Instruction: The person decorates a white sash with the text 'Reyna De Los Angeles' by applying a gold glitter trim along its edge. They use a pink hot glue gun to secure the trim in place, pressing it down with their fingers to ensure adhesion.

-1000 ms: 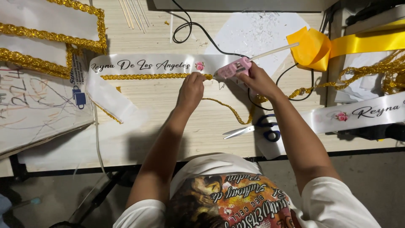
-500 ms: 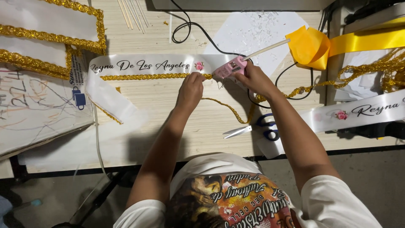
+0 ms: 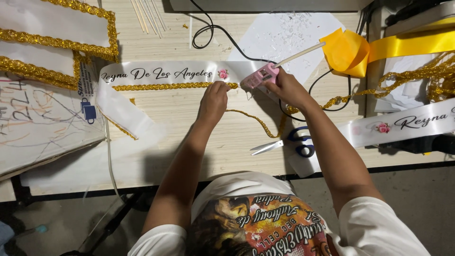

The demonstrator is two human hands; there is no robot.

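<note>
- Left hand [image 3: 214,99] pinches gold braided trim [image 3: 170,86] against the white sash [image 3: 156,73].
- Right hand [image 3: 286,87] grips a pink glue gun [image 3: 259,77], nozzle at the sash's lower edge.
- Blue-handled scissors [image 3: 289,142] lie below the sash.

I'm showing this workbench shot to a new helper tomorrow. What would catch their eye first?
Probably the two hands at the middle of the wooden table: the right hand grips a pink glue gun, while the left hand presses gold braid trim along the lower edge of a white lettered sash. Next, the bright yellow ribbon at the upper right, and blue-handled scissors lying by the right forearm.
</note>
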